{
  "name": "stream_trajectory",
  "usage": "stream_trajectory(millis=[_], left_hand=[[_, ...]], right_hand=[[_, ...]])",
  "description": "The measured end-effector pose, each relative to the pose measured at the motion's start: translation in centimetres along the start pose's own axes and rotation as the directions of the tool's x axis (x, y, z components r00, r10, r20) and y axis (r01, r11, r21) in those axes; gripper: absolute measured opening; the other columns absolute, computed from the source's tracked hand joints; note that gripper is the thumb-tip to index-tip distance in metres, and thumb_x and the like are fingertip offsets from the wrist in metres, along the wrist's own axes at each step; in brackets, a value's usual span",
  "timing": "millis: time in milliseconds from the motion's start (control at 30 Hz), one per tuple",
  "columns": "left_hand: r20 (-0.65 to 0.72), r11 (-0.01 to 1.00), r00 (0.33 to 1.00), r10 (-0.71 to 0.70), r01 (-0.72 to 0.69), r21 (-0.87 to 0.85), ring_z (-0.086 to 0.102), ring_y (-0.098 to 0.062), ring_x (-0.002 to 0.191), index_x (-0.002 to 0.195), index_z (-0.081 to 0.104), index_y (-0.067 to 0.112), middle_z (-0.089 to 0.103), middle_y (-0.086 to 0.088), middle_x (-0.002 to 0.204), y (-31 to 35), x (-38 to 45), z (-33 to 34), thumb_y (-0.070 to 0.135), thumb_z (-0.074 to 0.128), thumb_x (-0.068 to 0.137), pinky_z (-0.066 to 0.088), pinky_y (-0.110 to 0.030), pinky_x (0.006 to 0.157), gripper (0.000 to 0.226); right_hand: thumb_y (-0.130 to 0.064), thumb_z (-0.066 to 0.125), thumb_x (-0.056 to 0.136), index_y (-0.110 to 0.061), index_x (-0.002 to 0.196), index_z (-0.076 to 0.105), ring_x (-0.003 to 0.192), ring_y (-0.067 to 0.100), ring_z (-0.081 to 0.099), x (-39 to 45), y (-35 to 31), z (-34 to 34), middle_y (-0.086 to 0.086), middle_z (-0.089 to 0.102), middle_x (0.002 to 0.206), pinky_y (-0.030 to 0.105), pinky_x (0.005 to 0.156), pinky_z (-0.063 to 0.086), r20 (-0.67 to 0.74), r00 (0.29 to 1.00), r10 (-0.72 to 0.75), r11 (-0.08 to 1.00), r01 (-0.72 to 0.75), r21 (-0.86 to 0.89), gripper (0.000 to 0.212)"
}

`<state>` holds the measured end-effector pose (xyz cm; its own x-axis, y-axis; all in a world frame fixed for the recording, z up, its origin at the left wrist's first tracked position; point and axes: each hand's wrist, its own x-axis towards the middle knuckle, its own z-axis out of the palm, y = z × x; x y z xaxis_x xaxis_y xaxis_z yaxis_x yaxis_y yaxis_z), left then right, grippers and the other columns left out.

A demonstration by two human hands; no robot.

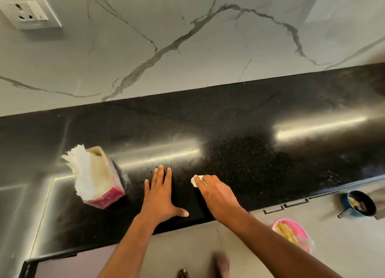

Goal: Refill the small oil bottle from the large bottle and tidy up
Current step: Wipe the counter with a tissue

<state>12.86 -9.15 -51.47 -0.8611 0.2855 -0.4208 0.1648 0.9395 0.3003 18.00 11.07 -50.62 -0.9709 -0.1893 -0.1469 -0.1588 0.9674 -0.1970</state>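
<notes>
Head view, one frame. Black speckled worktop (pixel 260 152) against a white marble-veined wall (pixel 187 38).

Left hand (pixel 161 196): flat on the worktop, palm down, fingers straight and spread, pointing toward the wall; thumb out to the right. Grip released, holding nothing.

Right hand (pixel 215 192): fingers curled over a small folded white tissue (pixel 196 179), pressing it to the worktop. Grip clenched on the tissue. Tissue's long axis cannot be told; only its far-left end shows beyond the fingertips.

Tissue box (pixel 104 182), pink base, white sheets fanning out, stands left of the left hand, apart from it.

Neither oil bottle is in frame.
</notes>
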Motion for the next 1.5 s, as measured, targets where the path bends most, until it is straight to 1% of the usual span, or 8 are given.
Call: stream_trajectory(millis=[333, 567, 700, 800, 933, 1067, 1267, 1500], left_hand=[[-0.242, 0.988, 0.959, 0.150, -0.154, 0.001, 0.046, -0.024, 0.144, 0.156, 0.051, 0.023, 0.051, 0.002, 0.156, 4.2, -1.1, 3.3, 0.051, 0.086, 0.080, 0.044, -0.044, 0.110, 0.088], [-0.384, 0.861, 0.899, 0.212, -0.357, -0.361, 0.072, -0.008, 0.088, 0.122, 0.078, 0.014, 0.077, 0.004, 0.104, 11.6, -1.5, 4.9, -0.001, 0.088, 0.080, 0.060, -0.032, 0.086, 0.045], [-0.241, 0.708, 0.956, 0.169, -0.288, -0.645, 0.078, -0.006, 0.080, 0.109, 0.083, 0.021, 0.082, 0.008, 0.090, 17.2, -2.3, 5.4, -0.001, 0.082, 0.088, 0.064, -0.029, 0.081, 0.030], [-0.146, 0.630, 0.959, 0.245, -0.271, -0.728, 0.079, -0.015, 0.079, 0.105, 0.083, 0.023, 0.082, 0.005, 0.087, 22.3, -2.9, 6.3, 0.004, 0.081, 0.091, 0.065, -0.032, 0.075, 0.024], [-0.078, 0.689, 0.931, 0.357, -0.319, -0.651, 0.077, -0.011, 0.079, 0.107, 0.083, 0.024, 0.080, 0.007, 0.084, 29.2, -3.6, 9.2, 0.008, 0.081, 0.092, 0.063, -0.031, 0.074, 0.022], [-0.098, 0.803, 0.873, 0.478, -0.479, -0.354, 0.073, -0.011, 0.106, 0.130, 0.075, 0.017, 0.078, 0.003, 0.117, 34.1, -4.1, 12.0, 0.015, 0.082, 0.092, 0.057, -0.020, 0.093, 0.039], [-0.239, 0.844, 0.811, 0.534, -0.497, 0.201, 0.055, -0.034, 0.135, 0.153, 0.052, 0.008, 0.060, -0.013, 0.146, 30.5, -1.0, 11.6, 0.029, 0.089, 0.081, 0.053, -0.049, 0.108, 0.084], [-0.189, 0.836, 0.823, 0.535, -0.485, 0.255, 0.055, -0.036, 0.137, 0.150, 0.057, 0.009, 0.059, -0.013, 0.149, 29.7, 2.3, 12.6, 0.035, 0.080, 0.092, 0.052, -0.057, 0.106, 0.068]], right_hand=[[-0.003, 0.059, 0.098, -0.003, 0.124, 0.063, 0.114, 0.033, 0.055, -1.0, -0.4, -0.1, 0.016, 0.057, 0.122, 0.042, 0.084, 0.053, -0.028, 1.000, -0.008, 1.000, 0.008, -0.010, 0.027], [-0.014, 0.072, 0.091, -0.013, 0.097, 0.078, 0.081, 0.020, 0.070, -5.6, 5.8, -0.3, 0.005, 0.073, 0.090, 0.040, 0.075, 0.059, -0.123, 0.938, 0.323, 0.824, -0.215, 0.524, 0.009], [-0.013, 0.081, 0.090, -0.014, 0.107, 0.077, 0.080, 0.010, 0.075, -10.8, 10.2, -2.2, 0.000, 0.078, 0.093, 0.026, 0.072, 0.064, -0.168, 0.842, 0.513, 0.624, -0.231, 0.747, 0.018], [-0.020, 0.079, 0.092, -0.021, 0.102, 0.081, 0.079, 0.009, 0.073, -15.0, 13.9, -2.8, -0.005, 0.078, 0.090, 0.029, 0.072, 0.062, -0.245, 0.823, 0.513, 0.675, -0.210, 0.708, 0.010], [-0.019, 0.081, 0.091, -0.026, 0.099, 0.082, 0.080, 0.014, 0.076, -20.3, 18.5, -2.0, -0.004, 0.079, 0.087, 0.038, 0.074, 0.065, -0.138, 0.740, 0.658, 0.503, -0.295, 0.812, 0.011], [-0.016, 0.086, 0.086, -0.025, 0.100, 0.083, 0.078, 0.002, 0.071, -25.4, 24.0, 0.8, -0.020, 0.072, 0.084, 0.026, 0.080, 0.063, -0.044, 0.574, 0.818, 0.353, -0.441, 0.825, 0.017], [-0.004, 0.084, 0.083, -0.013, 0.096, 0.082, 0.084, 0.016, 0.070, -30.0, 31.9, 5.8, -0.004, 0.073, 0.089, 0.035, 0.081, 0.065, 0.001, 0.366, 0.931, 0.232, -0.592, 0.772, 0.016], [0.002, 0.073, 0.087, -0.012, 0.096, 0.083, 0.091, 0.027, 0.071, -30.3, 37.8, 14.4, 0.008, 0.078, 0.101, 0.040, 0.083, 0.063, 0.152, 0.257, 0.954, 0.069, -0.685, 0.726, 0.019]])
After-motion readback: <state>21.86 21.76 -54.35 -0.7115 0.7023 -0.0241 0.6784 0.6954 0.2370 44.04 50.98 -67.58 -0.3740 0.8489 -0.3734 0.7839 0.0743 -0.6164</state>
